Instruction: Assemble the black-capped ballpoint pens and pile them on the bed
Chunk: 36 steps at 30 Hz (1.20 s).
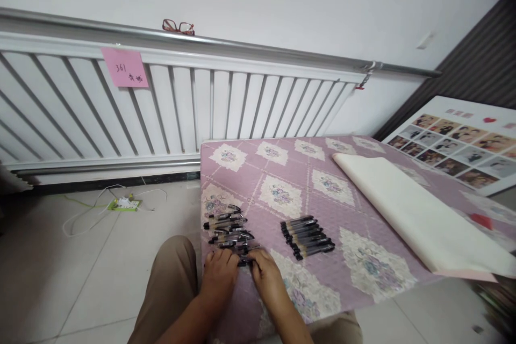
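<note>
Several black-capped clear pens (pixel 229 224) lie in a loose, uneven pile near the left edge of the cloth-covered table. At the near end of this pile, my left hand (pixel 220 273) is closed with its fingers curled over the ends of pens. My right hand (pixel 264 271) faces it, thumb and fingers closed on the other end of a pen (pixel 244 262) between the two hands. The fingers partly hide the nearest pens. To the right, a neat row of several similar pens (pixel 307 236) lies side by side, apart from both hands.
A folded cream sheet (pixel 399 204) lies across the table's right side, by a photo board (pixel 455 142). Behind the purple flowered tablecloth (pixel 250 172) stands a white radiator (pixel 242 102), with glasses (pixel 178 27) on its pipe. A power strip (pixel 126 204) with cables lies on the floor.
</note>
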{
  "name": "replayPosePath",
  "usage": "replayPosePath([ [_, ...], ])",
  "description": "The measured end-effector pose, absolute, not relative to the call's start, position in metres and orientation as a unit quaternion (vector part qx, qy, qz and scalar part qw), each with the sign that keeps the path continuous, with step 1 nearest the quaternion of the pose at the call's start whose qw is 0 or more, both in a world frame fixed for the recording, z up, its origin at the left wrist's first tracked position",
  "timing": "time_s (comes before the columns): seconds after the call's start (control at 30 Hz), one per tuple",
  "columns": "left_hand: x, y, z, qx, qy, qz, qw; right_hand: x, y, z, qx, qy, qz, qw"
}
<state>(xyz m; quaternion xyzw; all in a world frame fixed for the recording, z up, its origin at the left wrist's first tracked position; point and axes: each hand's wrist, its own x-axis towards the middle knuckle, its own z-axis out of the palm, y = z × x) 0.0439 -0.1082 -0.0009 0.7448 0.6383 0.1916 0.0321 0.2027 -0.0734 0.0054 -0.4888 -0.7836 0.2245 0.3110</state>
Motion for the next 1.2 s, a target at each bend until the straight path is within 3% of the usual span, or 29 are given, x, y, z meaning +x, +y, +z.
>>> replayPosePath([
  [0.3,0.041,-0.107,-0.004,0.745,0.642,0.176,0.040,0.206,-0.081,0.011,-0.462,-0.792,0.206,0.343],
  [0.5,0.041,-0.107,0.000,0.738,0.649,0.170,0.075,0.286,-0.064,0.004,-0.583,-0.724,0.039,0.366],
  [0.7,0.042,-0.110,-0.009,0.736,0.632,0.238,0.049,0.371,-0.048,-0.011,-0.626,-0.725,-0.114,0.265],
  [1.07,0.040,-0.111,-0.008,0.761,0.566,0.318,-0.016,0.362,-0.081,-0.006,-0.664,-0.729,-0.104,0.129],
  [1.2,0.042,-0.112,-0.006,0.776,0.508,0.370,-0.050,0.317,-0.095,0.000,-0.610,-0.776,-0.047,0.154],
])
